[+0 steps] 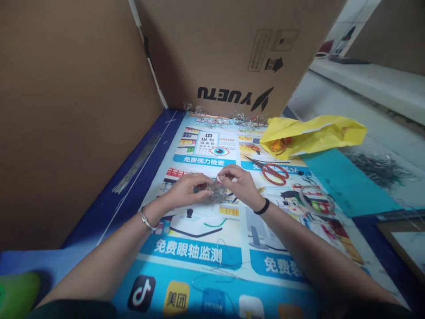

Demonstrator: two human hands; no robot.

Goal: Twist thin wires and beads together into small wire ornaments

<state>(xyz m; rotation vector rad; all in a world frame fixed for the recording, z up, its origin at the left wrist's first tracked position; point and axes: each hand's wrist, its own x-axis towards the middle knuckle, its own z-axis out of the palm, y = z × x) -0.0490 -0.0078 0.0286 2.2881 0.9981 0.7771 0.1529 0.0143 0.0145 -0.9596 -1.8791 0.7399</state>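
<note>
Over the printed poster, my left hand (pixel 191 190) pinches the left side of a small bunch of thin silvery wire (pixel 218 195). Close by on the right, the thumb and forefinger of my right hand (pixel 241 185) are pressed together at the bunch's upper edge. A thin red strand (pixel 218 179) shows between the two hands; its exact hold is too small to make out. Red-handled scissors (pixel 275 173) lie beyond my right hand, blades pointing left.
Loose wire tangles (pixel 249 120) lie by the cardboard wall (pixel 226 53). A yellow bag (pixel 318 135) lies back right, near a dark wire heap (pixel 378 170). A wire coil (pixel 317 199) is right, straight wires (pixel 137 164) left. Bent wire pieces (pixel 219 254) lie in front.
</note>
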